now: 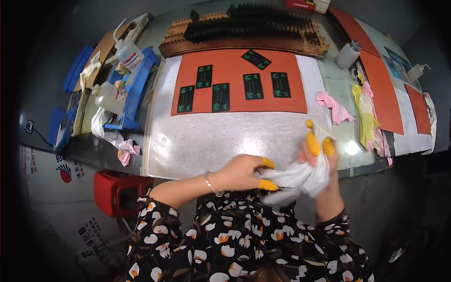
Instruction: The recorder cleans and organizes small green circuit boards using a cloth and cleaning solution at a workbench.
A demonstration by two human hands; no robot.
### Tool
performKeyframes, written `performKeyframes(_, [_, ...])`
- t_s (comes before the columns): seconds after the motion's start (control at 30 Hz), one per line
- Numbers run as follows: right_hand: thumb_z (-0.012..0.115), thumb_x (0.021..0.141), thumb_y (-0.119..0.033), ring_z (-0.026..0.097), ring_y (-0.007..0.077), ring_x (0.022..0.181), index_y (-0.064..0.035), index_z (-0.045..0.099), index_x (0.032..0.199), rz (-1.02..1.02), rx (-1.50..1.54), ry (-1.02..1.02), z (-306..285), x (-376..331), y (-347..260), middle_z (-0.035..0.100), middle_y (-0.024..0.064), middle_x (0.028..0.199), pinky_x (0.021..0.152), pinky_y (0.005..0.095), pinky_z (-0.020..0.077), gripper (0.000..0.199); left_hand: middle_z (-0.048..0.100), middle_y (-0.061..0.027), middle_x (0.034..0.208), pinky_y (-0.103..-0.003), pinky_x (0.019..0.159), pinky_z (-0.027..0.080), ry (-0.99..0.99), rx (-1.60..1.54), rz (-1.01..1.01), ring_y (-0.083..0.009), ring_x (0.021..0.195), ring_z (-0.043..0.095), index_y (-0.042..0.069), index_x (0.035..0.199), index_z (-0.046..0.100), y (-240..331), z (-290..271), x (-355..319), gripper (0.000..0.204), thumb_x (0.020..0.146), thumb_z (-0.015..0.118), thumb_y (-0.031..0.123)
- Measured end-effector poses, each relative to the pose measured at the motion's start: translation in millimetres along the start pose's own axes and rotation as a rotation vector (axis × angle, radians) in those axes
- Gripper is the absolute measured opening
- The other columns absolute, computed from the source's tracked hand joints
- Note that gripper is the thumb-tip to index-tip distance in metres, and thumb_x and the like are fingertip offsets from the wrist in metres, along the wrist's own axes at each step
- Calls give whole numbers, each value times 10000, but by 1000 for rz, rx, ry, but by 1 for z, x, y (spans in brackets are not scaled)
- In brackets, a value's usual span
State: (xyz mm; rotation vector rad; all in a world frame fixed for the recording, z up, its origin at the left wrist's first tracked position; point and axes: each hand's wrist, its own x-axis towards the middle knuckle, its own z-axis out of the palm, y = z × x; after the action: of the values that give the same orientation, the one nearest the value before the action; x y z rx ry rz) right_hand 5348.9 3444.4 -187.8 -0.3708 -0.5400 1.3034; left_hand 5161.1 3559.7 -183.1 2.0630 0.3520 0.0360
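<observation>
My left hand, with yellow finger cots on its fingertips, pinches the left end of a white cloth just beyond my front. The rest of the cloth is bunched in my right hand, which also wears yellow finger cots and is closed round it. A tip of the cloth sticks up above the right fingers. Motion smears the cloth's lower folds. Farther off, several black rectangular plates with green leaf patterns, one of them a tilted plate, lie apart on an orange mat.
Behind the mat stands a notched rack with dark pieces. Squeeze bottles stand by a blue tray at left. A pink cloth, a yellow cloth and a capped bottle are at right. A red stool stands below left.
</observation>
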Motion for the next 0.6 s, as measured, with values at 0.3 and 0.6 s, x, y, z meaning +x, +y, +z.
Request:
performKeyframes(0.3, [477,853,-198,477,143,510,43,449,1104,-29,-566,535,-127,35,-107,507,57,685,857,388,428,349,266,-152,1337,-499,1008,132,516,885,-65,-311,1263,215,-6,1255,314,-59,-120,22,1009,470,785,420])
performKeyframes(0.6, [535,820,-229,538,178,564,44,476,1075,125,-745,267,-85,41,-102,561,121,835,710,335,456,378,326,-89,1325,-534,1001,86,685,1013,-272,-285,1265,237,67,1255,363,-103,-139,-15,889,528,738,415])
